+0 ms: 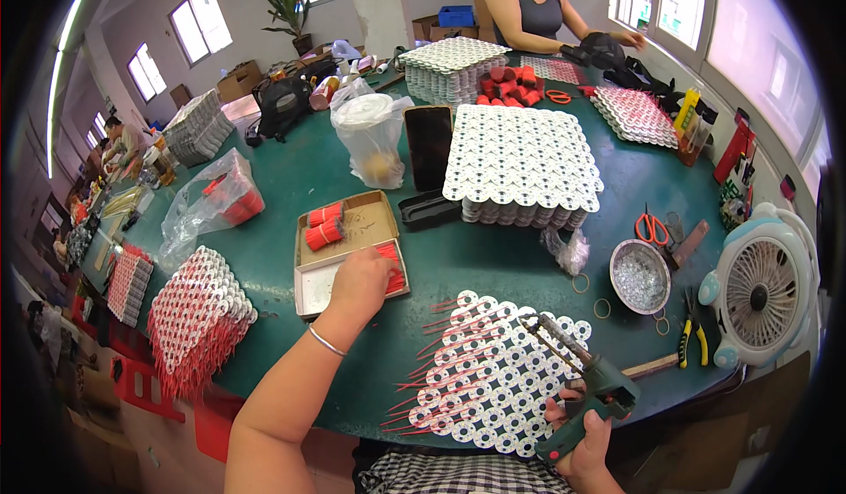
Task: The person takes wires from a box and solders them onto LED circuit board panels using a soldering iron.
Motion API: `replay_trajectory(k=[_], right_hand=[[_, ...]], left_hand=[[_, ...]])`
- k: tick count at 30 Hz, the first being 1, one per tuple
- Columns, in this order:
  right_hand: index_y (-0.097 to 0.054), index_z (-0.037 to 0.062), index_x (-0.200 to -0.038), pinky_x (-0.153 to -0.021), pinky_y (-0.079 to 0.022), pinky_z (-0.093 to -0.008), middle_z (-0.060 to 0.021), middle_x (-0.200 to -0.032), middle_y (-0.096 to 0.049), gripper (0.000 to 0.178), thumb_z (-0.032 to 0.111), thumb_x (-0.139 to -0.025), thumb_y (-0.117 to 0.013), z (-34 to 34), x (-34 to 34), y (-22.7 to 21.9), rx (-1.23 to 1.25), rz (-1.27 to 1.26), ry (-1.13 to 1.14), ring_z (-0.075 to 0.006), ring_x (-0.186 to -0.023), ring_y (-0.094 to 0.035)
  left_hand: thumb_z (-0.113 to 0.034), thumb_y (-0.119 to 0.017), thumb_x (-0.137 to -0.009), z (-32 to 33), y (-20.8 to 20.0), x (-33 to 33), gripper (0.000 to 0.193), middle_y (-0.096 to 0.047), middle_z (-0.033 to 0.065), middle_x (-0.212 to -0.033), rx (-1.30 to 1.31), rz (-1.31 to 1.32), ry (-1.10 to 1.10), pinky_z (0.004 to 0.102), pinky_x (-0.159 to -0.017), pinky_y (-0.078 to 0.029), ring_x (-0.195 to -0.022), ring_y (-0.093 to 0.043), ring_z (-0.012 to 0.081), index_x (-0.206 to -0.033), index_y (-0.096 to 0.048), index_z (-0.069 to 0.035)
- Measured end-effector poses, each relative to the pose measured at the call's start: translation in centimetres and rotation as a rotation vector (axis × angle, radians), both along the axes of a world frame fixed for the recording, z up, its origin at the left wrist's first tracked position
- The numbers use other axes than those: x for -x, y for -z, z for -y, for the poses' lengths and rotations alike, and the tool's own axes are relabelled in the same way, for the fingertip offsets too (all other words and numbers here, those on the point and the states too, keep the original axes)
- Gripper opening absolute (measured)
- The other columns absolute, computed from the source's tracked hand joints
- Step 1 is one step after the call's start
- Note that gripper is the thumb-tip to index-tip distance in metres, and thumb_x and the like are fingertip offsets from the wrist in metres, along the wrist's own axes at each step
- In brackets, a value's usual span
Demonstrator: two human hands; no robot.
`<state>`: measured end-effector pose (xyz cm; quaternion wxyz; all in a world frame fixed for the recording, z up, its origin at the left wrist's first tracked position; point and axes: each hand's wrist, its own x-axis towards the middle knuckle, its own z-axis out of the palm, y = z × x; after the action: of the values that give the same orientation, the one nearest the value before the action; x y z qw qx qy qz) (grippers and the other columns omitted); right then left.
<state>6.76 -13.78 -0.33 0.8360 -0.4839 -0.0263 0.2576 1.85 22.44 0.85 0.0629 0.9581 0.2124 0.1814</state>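
My left hand (361, 281) is in the open cardboard box (307, 289), its fingers closed on short red wires (390, 269) at the right side; the fingertips are partly hidden. Bundles of red wire (324, 227) lie in the box's far half. My right hand (582, 445) grips the handle of a green soldering gun (603, 397), its metal barrel pointing up and left. Under the barrel, at the table's near edge, lies a sheet of round white circuit boards (502, 372). Red wires stick out leftward from its left rows.
Stacked white board sheets (524, 155) stand beyond, beside an upright phone (429, 148). To the right are a metal bowl (641, 276), orange-handled scissors (652, 228), pliers (693, 335) and a fan (762, 287). Wired sheets (201, 309) overhang the left edge. Another person (533, 14) works across the table.
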Motion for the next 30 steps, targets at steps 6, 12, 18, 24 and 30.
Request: replay_trajectory(k=[6, 12, 18, 24, 30], right_hand=[[-0.037, 0.0035, -0.119, -0.083, -0.048, -0.0404, -0.014, -0.101, -0.053, 0.054, 0.032, -0.077, -0.058, 0.2, -0.1, 0.3, -0.01, -0.003, 0.004, -0.0238, -0.072, -0.06], [-0.037, 0.0034, -0.119, -0.084, -0.048, -0.0413, -0.0143, -0.101, -0.053, 0.055, 0.033, -0.077, -0.059, 0.1, -0.1, 0.1, -0.004, -0.007, 0.006, -0.0222, -0.067, -0.06], [-0.038, 0.0031, -0.118, -0.083, -0.048, -0.0407, -0.0138, -0.1, -0.053, 0.058, 0.035, -0.076, -0.06, -0.3, -0.2, -0.1, 0.024, -0.009, 0.015, -0.0206, -0.065, -0.06], [-0.037, 0.0038, -0.12, -0.084, -0.047, -0.0413, -0.0144, -0.102, -0.052, 0.057, 0.034, -0.077, -0.059, 0.1, -0.3, 0.2, 0.011, -0.002, -0.007, -0.0196, -0.066, -0.059], [-0.035, 0.0009, -0.121, -0.086, -0.045, -0.045, -0.0176, -0.103, -0.052, 0.059, 0.032, -0.076, -0.058, -0.1, 0.2, 0.4, -0.001, 0.007, 0.033, -0.0236, -0.066, -0.06]], left_hand=[[-0.008, -0.058, -0.071, 0.6, -1.0, -0.6, 0.01, -0.059, 0.0126, -0.078, -0.049, -0.057, -0.07, 0.0382, -0.069, -0.048, -0.077, -0.058, 0.0288, -0.076, -0.067, -0.007], [-0.002, -0.054, -0.07, 0.2, -0.8, -0.3, 0.02, -0.058, 0.012, -0.075, -0.18, 0.033, 0.076, 0.0382, -0.067, -0.048, -0.074, -0.058, 0.0287, -0.087, -0.064, -0.005], [-0.006, -0.055, -0.08, 1.5, -1.4, 0.8, 0.017, -0.064, 0.0105, -0.08, 0.245, 0.345, 0.0, 0.0288, -0.062, -0.048, -0.073, -0.061, 0.0224, -0.095, -0.062, -0.003], [-0.011, -0.053, -0.087, 4.4, 1.1, 4.2, 0.019, -0.065, 0.0045, -0.087, 1.144, 0.571, -0.147, 0.0182, -0.058, -0.044, -0.074, -0.057, 0.0057, -0.101, -0.061, -0.001], [-0.009, -0.051, -0.087, 4.8, 1.7, 5.8, 0.02, -0.064, 0.0058, -0.087, 1.121, 0.39, -0.118, 0.0199, -0.06, -0.045, -0.075, -0.056, 0.0076, -0.102, -0.06, 0.001]])
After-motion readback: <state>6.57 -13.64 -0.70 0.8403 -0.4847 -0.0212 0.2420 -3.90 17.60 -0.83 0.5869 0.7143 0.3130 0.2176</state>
